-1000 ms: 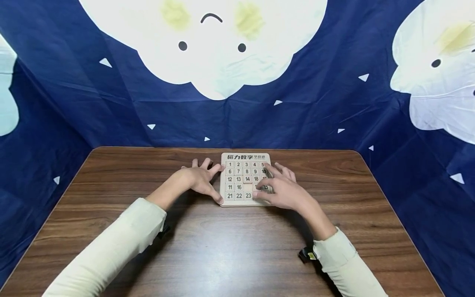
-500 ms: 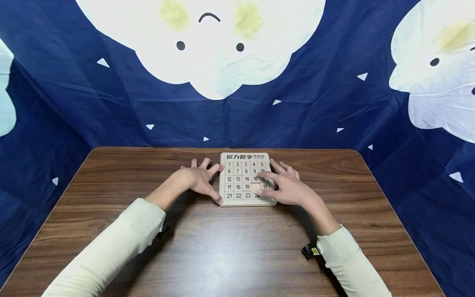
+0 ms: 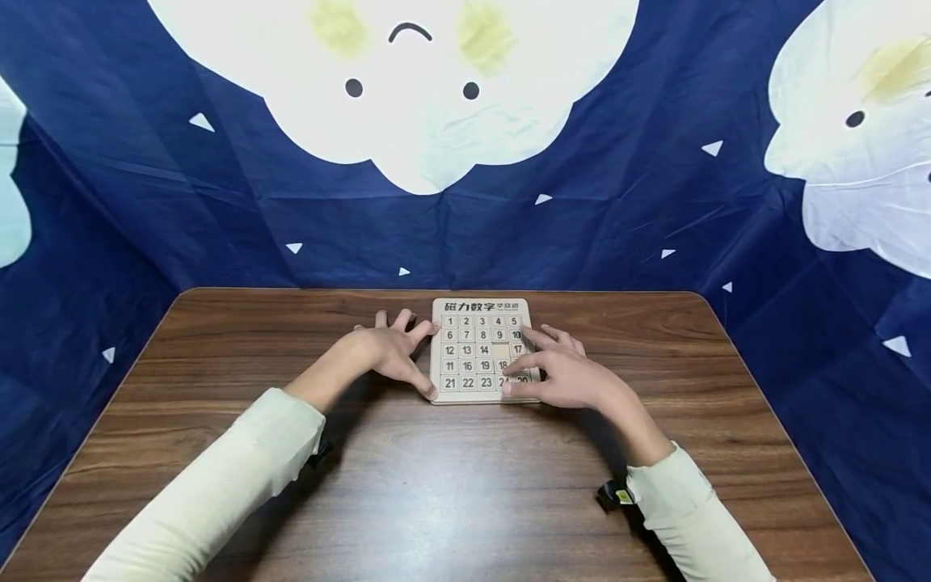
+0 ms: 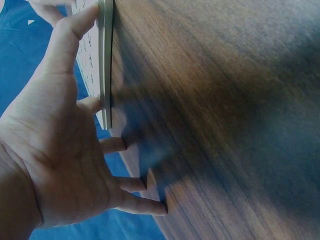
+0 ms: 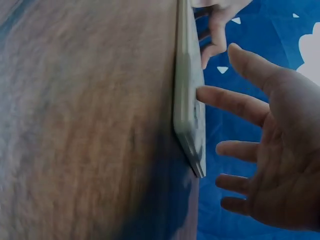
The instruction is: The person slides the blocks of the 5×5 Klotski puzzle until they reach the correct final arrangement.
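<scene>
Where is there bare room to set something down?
The table is bare between the sleeves, nearer than the puzzle, and along its right side, past the right hand. Crowded at the puzzle: left hand alongside, right hand over it.

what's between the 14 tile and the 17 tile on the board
A tile-free slot lies between the 14 tile and the 17 tile, as the head view shows.

Navy fabric backdrop (image 3: 240, 218) behind and on both sides of brown wood-grain table (image 3: 364, 461), rounded far corners. Print: upside-down smiling white cloud (image 3: 429, 121), partial side clouds (image 3: 807, 113), small white triangles (image 3: 543, 199). Glare patch (image 3: 432, 517) on tabletop.
</scene>
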`<state>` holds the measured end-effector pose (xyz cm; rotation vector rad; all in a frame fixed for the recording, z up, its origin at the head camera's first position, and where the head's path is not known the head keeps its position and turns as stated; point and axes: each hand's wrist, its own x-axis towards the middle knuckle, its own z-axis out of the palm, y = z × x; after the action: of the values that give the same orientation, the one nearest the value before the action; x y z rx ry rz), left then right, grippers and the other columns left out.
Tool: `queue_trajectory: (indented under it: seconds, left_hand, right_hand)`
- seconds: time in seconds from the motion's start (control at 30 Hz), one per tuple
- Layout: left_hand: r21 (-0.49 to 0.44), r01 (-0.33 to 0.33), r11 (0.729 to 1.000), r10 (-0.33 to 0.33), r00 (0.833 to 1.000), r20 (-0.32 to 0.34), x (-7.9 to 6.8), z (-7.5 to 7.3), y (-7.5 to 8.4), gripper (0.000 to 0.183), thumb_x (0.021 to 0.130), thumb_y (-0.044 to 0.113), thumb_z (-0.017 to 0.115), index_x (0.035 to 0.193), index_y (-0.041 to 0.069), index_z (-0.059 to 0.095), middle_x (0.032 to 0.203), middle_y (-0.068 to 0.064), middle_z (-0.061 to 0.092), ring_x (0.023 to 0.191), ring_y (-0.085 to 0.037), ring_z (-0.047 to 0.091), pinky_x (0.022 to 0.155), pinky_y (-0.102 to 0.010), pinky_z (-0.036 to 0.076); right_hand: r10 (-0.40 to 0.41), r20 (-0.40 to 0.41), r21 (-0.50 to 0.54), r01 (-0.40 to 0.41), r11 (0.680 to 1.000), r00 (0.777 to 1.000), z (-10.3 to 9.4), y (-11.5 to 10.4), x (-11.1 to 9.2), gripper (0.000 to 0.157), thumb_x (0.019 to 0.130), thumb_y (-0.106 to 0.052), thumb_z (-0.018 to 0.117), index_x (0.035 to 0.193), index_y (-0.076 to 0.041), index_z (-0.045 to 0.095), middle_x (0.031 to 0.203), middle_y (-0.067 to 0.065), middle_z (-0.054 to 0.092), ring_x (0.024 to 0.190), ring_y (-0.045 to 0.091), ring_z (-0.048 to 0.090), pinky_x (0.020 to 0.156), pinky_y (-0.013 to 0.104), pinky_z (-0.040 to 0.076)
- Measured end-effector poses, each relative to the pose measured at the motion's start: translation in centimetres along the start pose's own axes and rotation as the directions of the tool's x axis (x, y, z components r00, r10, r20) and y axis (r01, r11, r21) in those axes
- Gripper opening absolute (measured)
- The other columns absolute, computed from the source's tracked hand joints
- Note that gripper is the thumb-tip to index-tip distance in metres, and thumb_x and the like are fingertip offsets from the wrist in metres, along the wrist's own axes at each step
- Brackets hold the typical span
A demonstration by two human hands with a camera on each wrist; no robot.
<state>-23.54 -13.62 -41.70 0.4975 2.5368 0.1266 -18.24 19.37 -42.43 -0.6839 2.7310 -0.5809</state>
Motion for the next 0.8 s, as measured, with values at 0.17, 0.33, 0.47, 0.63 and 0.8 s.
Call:
queue_trajectory:
  seconds: [0.17, 0.33, 0.47, 0.63, 0.8]
  left_hand:
    - [0.005, -0.002, 1.000, 0.002, 1.000, 0.000, 0.1, 0.0, 0.0, 0.127, 0.077, 0.083, 0.085, 0.177, 0.036, 0.022, 0.182, -0.023, 0.020, 0.166, -0.071, 0.014, 0.118, -0.097, 0.027]
    - [0.007, 0.001, 1.000, -0.001, 1.000, 0.004, 0.2, 0.1, 0.0, 0.128, 0.078, 0.083, 0.085, 0.178, 0.036, 0.021, 0.183, -0.023, 0.019, 0.166, -0.070, 0.012, 0.118, -0.097, 0.026]
    - [0.005, -0.003, 1.000, 0.003, 1.000, 0.007, 0.2, 0.1, 0.1, 0.127, 0.078, 0.083, 0.084, 0.178, 0.036, 0.021, 0.183, -0.023, 0.019, 0.166, -0.070, 0.012, 0.119, -0.096, 0.026]
    - [-0.002, 0.003, 1.000, -0.003, 1.000, 0.011, 0.3, 0.1, 0.1, 0.126, 0.079, 0.081, 0.085, 0.178, 0.036, 0.021, 0.184, -0.021, 0.017, 0.167, -0.071, 0.009, 0.121, -0.096, 0.024]
    - [-0.004, 0.004, 1.000, -0.004, 1.000, 0.013, 0.2, 0.0, 0.0, 0.128, 0.078, 0.082, 0.085, 0.178, 0.036, 0.020, 0.184, -0.021, 0.017, 0.168, -0.070, 0.010, 0.120, -0.096, 0.024]
  right_hand:
    - [0.035, -0.092, -0.028, -0.038, 0.999, 0.995, -0.1, 0.5, 0.0, 0.056, 0.098, -0.058, 0.080, 0.144, -0.026, 0.078, 0.184, 0.025, 0.032, 0.167, 0.063, 0.025, 0.130, 0.084, 0.021]
    - [0.013, -0.040, -0.029, -0.015, 0.999, 0.999, 0.4, 0.6, 0.3, 0.063, 0.101, -0.062, 0.075, 0.156, -0.031, 0.069, 0.186, 0.025, 0.025, 0.167, 0.064, 0.023, 0.130, 0.086, 0.020]
    - [0.009, -0.073, -0.007, -0.010, 1.000, 0.997, 0.2, 0.7, -0.2, 0.051, 0.100, -0.060, 0.079, 0.142, -0.031, 0.080, 0.185, 0.022, 0.030, 0.169, 0.060, 0.024, 0.131, 0.083, 0.019]
    - [0.037, -0.115, -0.054, -0.044, 0.998, 0.993, -0.1, 1.0, -0.8, 0.043, 0.099, -0.057, 0.081, 0.132, -0.030, 0.085, 0.183, 0.023, 0.035, 0.167, 0.062, 0.027, 0.131, 0.083, 0.020]
    - [0.015, -0.113, -0.082, -0.024, 0.996, 0.994, 0.3, 0.6, -0.4, 0.054, 0.101, -0.059, 0.077, 0.147, -0.029, 0.078, 0.184, 0.024, 0.032, 0.169, 0.061, 0.025, 0.132, 0.082, 0.020]
